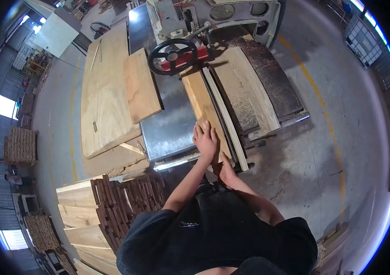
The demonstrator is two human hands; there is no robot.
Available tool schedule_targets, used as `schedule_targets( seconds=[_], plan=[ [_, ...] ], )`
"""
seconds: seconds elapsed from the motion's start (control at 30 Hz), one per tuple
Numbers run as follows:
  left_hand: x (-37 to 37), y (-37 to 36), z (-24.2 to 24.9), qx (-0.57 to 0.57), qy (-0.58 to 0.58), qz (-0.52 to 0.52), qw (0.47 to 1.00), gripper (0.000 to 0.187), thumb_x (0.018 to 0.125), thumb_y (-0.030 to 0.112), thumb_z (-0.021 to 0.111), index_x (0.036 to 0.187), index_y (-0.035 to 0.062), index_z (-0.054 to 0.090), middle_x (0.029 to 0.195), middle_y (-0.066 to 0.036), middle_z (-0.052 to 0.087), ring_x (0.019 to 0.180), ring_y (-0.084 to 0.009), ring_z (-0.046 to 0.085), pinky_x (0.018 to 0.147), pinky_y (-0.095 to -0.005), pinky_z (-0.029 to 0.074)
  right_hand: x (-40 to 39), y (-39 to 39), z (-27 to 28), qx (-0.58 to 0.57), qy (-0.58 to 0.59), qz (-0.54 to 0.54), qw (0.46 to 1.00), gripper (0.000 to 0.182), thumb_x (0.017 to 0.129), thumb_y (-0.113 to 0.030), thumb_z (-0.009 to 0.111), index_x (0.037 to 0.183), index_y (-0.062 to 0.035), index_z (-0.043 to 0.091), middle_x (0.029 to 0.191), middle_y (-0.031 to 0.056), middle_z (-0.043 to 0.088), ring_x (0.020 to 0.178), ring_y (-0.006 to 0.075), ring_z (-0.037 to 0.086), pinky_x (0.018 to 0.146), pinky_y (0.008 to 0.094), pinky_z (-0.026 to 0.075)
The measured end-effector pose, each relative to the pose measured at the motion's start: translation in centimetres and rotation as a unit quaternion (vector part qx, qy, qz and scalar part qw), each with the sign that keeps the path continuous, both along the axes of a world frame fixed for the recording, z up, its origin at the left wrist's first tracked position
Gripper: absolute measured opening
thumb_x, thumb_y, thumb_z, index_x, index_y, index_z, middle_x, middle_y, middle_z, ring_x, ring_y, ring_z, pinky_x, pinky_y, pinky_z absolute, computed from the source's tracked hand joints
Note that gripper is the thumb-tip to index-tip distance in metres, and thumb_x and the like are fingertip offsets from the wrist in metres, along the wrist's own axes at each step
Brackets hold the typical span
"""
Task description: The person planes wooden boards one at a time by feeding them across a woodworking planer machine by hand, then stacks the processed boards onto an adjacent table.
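A long wooden board [198, 99] lies on the metal machine table [168, 136], alongside a dark guide strip [224, 126]. My left hand [206, 141] rests on top of the board with its fingers spread out. At the board's near end, close to my body, my right hand [226, 172] grips the end, thumb uppermost; its other fingers are mostly hidden. On the far side of the guide is a narrow pale strip of wood [228, 120]. A black handwheel [172, 57] stands above the board's far end.
A wide plank with sawdust [250, 87] lies on the table's right side. To the left are a short board [142, 87] and a large plywood sheet [105, 96]. Stacked planks [82, 211] stand at my lower left. The machine body [245, 16] rises at the back.
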State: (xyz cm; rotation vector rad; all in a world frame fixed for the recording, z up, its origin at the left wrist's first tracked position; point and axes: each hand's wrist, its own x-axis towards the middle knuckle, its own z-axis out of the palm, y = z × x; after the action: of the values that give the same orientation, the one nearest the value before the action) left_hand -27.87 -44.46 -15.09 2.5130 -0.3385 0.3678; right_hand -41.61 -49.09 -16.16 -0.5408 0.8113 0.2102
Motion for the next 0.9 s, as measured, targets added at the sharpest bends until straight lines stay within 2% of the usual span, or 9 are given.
schedule_targets(
  seconds=[0.1,0.17,0.2,0.3,0.43,0.57,0.6,0.7,0.9],
  plan=[
    [1.0,-1.1,1.3,0.003,-0.002,0.015,1.0,0.058,0.088,0.042,0.062,0.138,0.0134,0.055,0.145,-0.033,0.039,0.137,-0.0442,0.035,0.108,-0.052,0.028,1.4,-0.1,-1.4,-0.034,0.038,0.032,0.998,0.064,0.088,-0.067,0.057,0.117,-0.0107,0.062,0.096,0.0078,0.07,0.081,0.019,0.066,0.071,0.0314,0.051],
    [1.9,-1.3,1.9,0.005,0.001,0.009,1.0,0.067,0.084,0.048,0.064,0.139,0.0116,0.053,0.146,-0.034,0.036,0.138,-0.0452,0.033,0.109,-0.0521,0.027,2.6,-0.2,-2.5,-0.188,0.07,0.043,0.979,0.07,0.086,-0.074,0.053,0.11,-0.0087,0.064,0.087,0.0074,0.071,0.071,0.0188,0.065,0.063,0.0318,0.05],
    [2.7,-1.4,1.8,0.007,-0.001,0.008,1.0,0.07,0.082,0.052,0.064,0.138,0.0103,0.054,0.146,-0.033,0.036,0.138,-0.0454,0.032,0.109,-0.0525,0.027,3.2,-0.6,-3.1,-0.195,0.067,0.065,0.976,0.07,0.085,-0.075,0.053,0.096,-0.007,0.066,0.069,0.0041,0.066,0.057,0.0175,0.061,0.051,0.0306,0.045],
    [5.2,-1.6,1.6,0.003,-0.005,0.009,1.0,0.072,0.082,0.053,0.063,0.138,0.0102,0.053,0.146,-0.033,0.037,0.138,-0.0455,0.032,0.11,-0.0529,0.026,5.8,-2.1,-4.7,-0.336,0.085,0.161,0.924,0.069,0.087,-0.075,0.051,0.083,-0.0066,0.064,0.058,0.001,0.056,0.049,0.0151,0.055,0.044,0.0282,0.039],
    [8.1,-1.9,1.5,0.006,0.011,0.014,1.0,0.074,0.08,0.055,0.064,0.139,0.0108,0.053,0.146,-0.032,0.037,0.139,-0.0448,0.031,0.11,-0.0531,0.026,9.0,-2.2,1.7,-0.32,0.09,0.172,0.927,0.063,0.091,-0.07,0.048,0.072,-0.0098,0.051,0.052,-0.0003,0.045,0.043,0.0133,0.047,0.039,0.0282,0.034],
    [10.8,-2.2,1.5,-0.004,0.007,0.018,1.0,0.075,0.078,0.056,0.065,0.138,0.0122,0.053,0.145,-0.03,0.038,0.138,-0.044,0.032,0.109,-0.0531,0.027,11.5,-2.8,2.9,-0.299,0.082,0.203,0.929,0.059,0.095,-0.066,0.044,0.076,-0.0115,0.055,0.055,-0.0023,0.049,0.043,0.0093,0.043,0.038,0.024,0.028],
    [11.4,-2.1,1.5,-0.006,0.0,0.015,1.0,0.075,0.078,0.056,0.065,0.138,0.0124,0.053,0.145,-0.029,0.038,0.137,-0.0439,0.033,0.109,-0.0533,0.027,12.3,-3.6,1.5,-0.268,0.074,0.229,0.933,0.055,0.097,-0.062,0.046,0.091,-0.0092,0.058,0.062,-0.0004,0.053,0.047,0.0089,0.045,0.041,0.0245,0.032],
    [13.5,-2.2,1.7,-0.019,0.001,0.01,1.0,0.075,0.078,0.056,0.065,0.138,0.0125,0.052,0.145,-0.03,0.038,0.138,-0.0442,0.032,0.109,-0.0535,0.027,14.6,-4.5,0.9,-0.192,0.067,0.219,0.954,0.05,0.097,-0.061,0.047,0.097,-0.0112,0.056,0.065,-0.0003,0.054,0.048,0.0082,0.043,0.041,0.0231,0.03],
    [14.7,-2.4,1.5,-0.04,0.0,0.014,0.999,0.075,0.078,0.053,0.065,0.139,0.0119,0.052,0.146,-0.031,0.036,0.139,-0.0449,0.031,0.109,-0.0538,0.027,15.3,-4.7,2.2,-0.187,0.063,0.226,0.954,0.058,0.096,-0.064,0.046,0.101,-0.0075,0.057,0.068,-0.0017,0.048,0.05,0.0073,0.039,0.041,0.0205,0.025]
  ],
)
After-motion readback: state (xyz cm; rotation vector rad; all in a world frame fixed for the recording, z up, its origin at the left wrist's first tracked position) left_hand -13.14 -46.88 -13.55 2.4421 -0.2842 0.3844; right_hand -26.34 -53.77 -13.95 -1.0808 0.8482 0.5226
